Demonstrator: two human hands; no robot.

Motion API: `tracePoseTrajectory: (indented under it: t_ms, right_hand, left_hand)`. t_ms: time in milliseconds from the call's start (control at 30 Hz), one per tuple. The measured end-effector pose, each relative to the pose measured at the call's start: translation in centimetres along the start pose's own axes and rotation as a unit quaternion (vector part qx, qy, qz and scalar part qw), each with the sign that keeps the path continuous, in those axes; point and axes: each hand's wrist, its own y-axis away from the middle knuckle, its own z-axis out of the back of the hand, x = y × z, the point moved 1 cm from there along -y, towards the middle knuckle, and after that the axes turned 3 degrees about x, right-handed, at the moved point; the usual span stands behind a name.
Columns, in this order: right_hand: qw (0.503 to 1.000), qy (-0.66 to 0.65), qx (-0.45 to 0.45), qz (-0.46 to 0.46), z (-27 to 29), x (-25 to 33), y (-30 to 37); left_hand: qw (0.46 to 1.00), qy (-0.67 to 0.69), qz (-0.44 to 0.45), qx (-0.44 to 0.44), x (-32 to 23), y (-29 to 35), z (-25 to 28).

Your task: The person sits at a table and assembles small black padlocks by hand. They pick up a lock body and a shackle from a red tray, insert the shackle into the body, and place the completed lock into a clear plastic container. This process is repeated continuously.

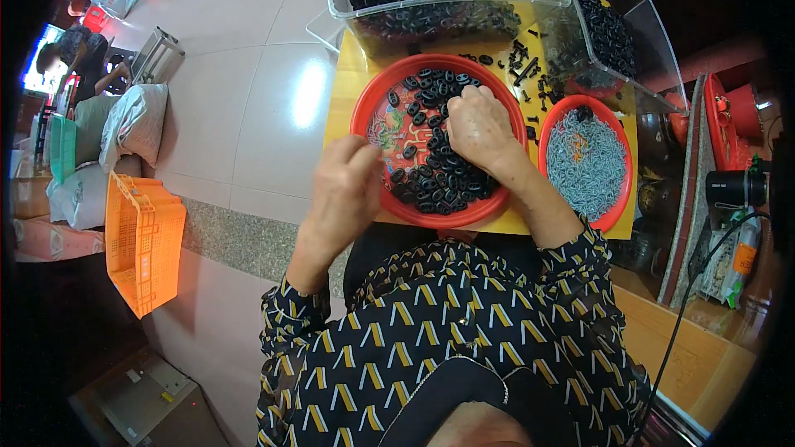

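While our right hand (479,126) digs curled into the black rings (439,167), left hand (348,178) pinched, contents unclear; rings could spill over the red tray (368,99) rim.

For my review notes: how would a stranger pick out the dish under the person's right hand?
Start at the yellow table. Before the clear plastic bins sit two round red plates. It is the larger red plate, nearer the person's left, under the right hand, holding black rings, while the smaller red plate holds grey metal pieces.

Black blouse (447,323), yellow-white geometric print, long sleeves
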Motion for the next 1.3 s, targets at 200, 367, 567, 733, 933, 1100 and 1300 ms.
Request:
tracePoseTrajectory:
  t_ms: [200, 367, 567, 733, 933, 1100, 1300]
  right_hand:
    - [1.0, -0.014, 0.006, -0.006, -0.3, 0.3, -0.3]
    - [1.0, -0.016, -0.012, -0.012, -0.5, 0.2, -0.1]
    - [1.0, -0.011, -0.005, -0.008, -0.7, 0.0, -0.1]
    - [0.999, -0.017, 0.032, -0.023, 0.0, 0.2, -0.3]
    - [0.997, -0.055, 0.031, -0.037, 0.1, -0.2, -0.5]
    - [0.989, -0.11, -0.092, 0.031, -0.6, -0.9, 0.4]
    - [0.943, -0.314, -0.109, -0.012, 1.6, -1.0, 2.1]
  left_hand:
    - [0.993, -0.106, -0.044, 0.016, 2.2, -1.8, -1.6]
    - [0.987, -0.122, -0.072, 0.082, 2.3, -4.1, -3.7]
    - [0.973, -0.145, -0.084, 0.157, 3.4, -5.3, -4.8]
    - [0.975, -0.139, -0.063, 0.164, 3.3, -5.4, -5.0]
    - [0.975, -0.152, -0.061, 0.151, 2.8, -5.4, -4.7]
    - [0.987, -0.111, -0.047, 0.108, 3.5, -4.7, -5.1]
    - [1.0, 0.027, 0.002, 0.01, 3.6, -4.5, -4.3]
